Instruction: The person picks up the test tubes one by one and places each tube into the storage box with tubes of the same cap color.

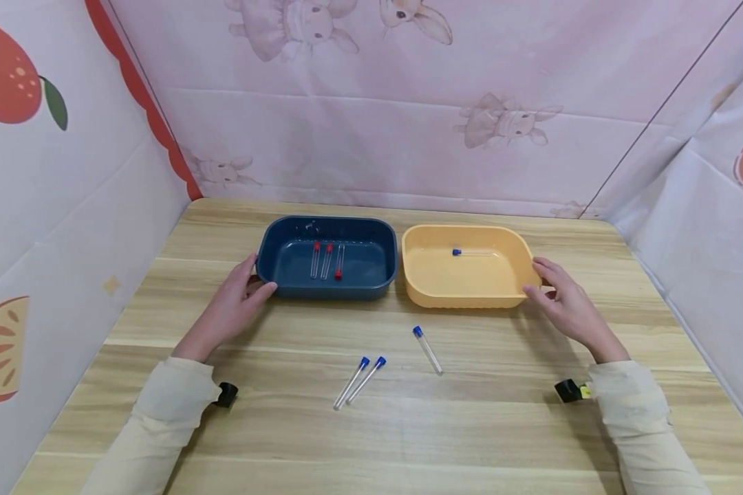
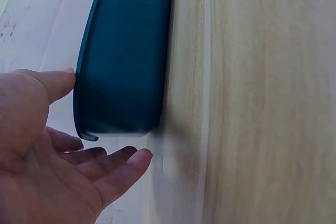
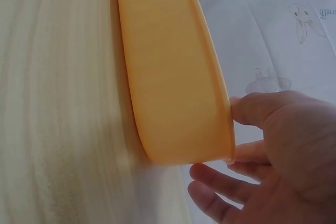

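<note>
A dark blue plastic basin (image 1: 331, 292) stands at the back left of the table. Inside it lie three clear tubes with red caps (image 1: 326, 261). My left hand (image 1: 235, 302) holds its left end, thumb on the rim at the front corner and fingers round the side. Beside it is a yellow basin (image 1: 464, 301), with one blue-capped tube (image 1: 470, 253) in it. My right hand (image 1: 566, 306) holds that basin's right end, thumb at the front corner and index finger along the rim. In both wrist views, the lower fingers hang loosely beside the basins (image 2: 123, 56) (image 3: 173, 72).
Two blue-capped tubes (image 1: 356, 381) lie side by side on the wooden table (image 1: 483, 440) in front. Another blue-capped tube (image 1: 428, 350) lies apart, nearer the yellow basin. Printed cloth (image 1: 371, 137) hangs behind and at both sides. Small black devices sit at both wrists.
</note>
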{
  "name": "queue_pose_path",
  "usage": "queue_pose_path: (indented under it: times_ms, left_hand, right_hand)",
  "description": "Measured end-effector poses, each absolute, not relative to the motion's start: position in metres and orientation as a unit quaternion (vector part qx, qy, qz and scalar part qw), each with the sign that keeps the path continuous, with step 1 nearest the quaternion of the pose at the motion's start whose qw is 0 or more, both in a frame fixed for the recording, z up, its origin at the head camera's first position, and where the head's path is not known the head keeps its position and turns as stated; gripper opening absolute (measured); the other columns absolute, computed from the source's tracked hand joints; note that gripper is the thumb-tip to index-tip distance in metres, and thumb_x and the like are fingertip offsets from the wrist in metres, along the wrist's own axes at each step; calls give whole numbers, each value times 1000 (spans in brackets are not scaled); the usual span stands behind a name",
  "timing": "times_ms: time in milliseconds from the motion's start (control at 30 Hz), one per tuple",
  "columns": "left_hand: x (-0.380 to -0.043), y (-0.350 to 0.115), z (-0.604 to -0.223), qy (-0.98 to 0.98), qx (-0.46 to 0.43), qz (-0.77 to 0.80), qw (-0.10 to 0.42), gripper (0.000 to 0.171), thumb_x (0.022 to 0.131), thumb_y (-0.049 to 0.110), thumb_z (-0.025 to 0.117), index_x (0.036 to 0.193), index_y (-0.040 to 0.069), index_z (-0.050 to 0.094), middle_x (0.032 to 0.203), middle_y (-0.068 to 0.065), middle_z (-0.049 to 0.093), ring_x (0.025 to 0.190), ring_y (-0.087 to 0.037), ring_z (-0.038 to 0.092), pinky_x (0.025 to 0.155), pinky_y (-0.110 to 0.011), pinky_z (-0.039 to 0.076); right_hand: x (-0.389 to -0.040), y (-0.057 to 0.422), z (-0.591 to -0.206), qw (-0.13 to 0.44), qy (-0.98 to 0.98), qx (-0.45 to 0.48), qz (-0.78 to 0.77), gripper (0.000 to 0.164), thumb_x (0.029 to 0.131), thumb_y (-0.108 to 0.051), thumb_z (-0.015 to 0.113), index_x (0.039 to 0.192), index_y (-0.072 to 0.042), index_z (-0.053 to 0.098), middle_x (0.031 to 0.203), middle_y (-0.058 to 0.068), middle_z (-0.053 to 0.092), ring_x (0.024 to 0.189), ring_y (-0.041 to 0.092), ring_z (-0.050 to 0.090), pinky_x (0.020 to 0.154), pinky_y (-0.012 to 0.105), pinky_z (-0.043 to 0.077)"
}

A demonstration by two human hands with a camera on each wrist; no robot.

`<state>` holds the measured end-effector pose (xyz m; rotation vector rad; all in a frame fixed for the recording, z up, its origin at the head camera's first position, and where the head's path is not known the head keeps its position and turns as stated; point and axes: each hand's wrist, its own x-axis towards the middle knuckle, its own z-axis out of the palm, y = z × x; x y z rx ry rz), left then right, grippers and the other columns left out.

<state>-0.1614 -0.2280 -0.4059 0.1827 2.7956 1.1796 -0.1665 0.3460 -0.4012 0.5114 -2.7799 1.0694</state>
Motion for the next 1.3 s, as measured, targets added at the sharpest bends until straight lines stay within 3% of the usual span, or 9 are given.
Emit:
queue_pose_path:
  times_ms: [233,400,567,633,733,833,933,1133,1300]
  left_hand:
    - [-152,-232,-400,924,53,379,20,81,109,42,50,165,2,7,166,-28,19,143,-50,37,111,-64,37]
    - [-144,-238,-396,921,61,383,-42,74,110,35,53,163,-2,17,162,-30,28,140,-51,40,109,-66,37]
    - [-137,-236,-391,908,70,401,-97,64,109,22,56,160,-4,28,154,-30,40,129,-50,52,105,-64,44]
    - [-133,-233,-389,902,77,408,-119,60,108,18,57,159,-4,32,151,-28,44,127,-46,54,103,-59,48]
    - [-128,-226,-387,894,96,407,-161,53,106,11,59,154,-3,42,144,-23,53,123,-39,58,99,-34,54]
    - [-122,-218,-385,881,135,403,-209,47,102,1,63,148,-3,52,135,-20,60,112,-34,64,88,-10,50]
    - [-116,-209,-383,869,179,398,-233,47,97,-7,65,143,-3,57,129,-20,64,101,-32,68,83,-3,46]
    - [-102,-194,-382,880,222,376,-185,50,95,-5,70,144,1,58,131,-15,63,102,-29,67,70,-13,55]
    - [-94,-184,-385,895,245,360,-100,52,97,5,72,147,6,56,141,-14,58,112,-32,65,80,-41,62]
  right_hand:
    - [-162,347,-402,62,-916,162,362,53,105,-13,62,144,18,45,155,35,35,119,52,53,80,0,38]
    - [-160,347,-404,62,-916,157,363,54,105,-13,63,144,18,44,156,35,35,123,52,51,80,0,39]
    - [-159,347,-405,59,-917,150,364,56,104,-14,64,145,18,43,156,35,35,124,51,50,80,0,39]
    - [-159,347,-406,56,-917,147,366,57,104,-14,64,146,17,43,156,34,34,124,51,50,80,-1,39]
    - [-158,348,-406,54,-917,144,369,58,103,-14,66,147,17,43,156,34,35,124,51,51,80,-1,39]
    - [-157,348,-407,53,-917,141,370,59,102,-13,67,147,16,43,157,34,35,121,50,52,81,0,39]
    - [-157,348,-407,53,-917,140,369,59,102,-13,67,148,15,43,157,33,35,119,49,54,82,1,40]
    - [-156,349,-409,52,-916,141,373,60,102,-10,67,149,16,40,158,34,33,119,49,54,81,2,41]
    - [-155,350,-408,45,-915,138,377,62,102,-9,67,150,16,38,160,32,31,119,46,53,82,1,41]
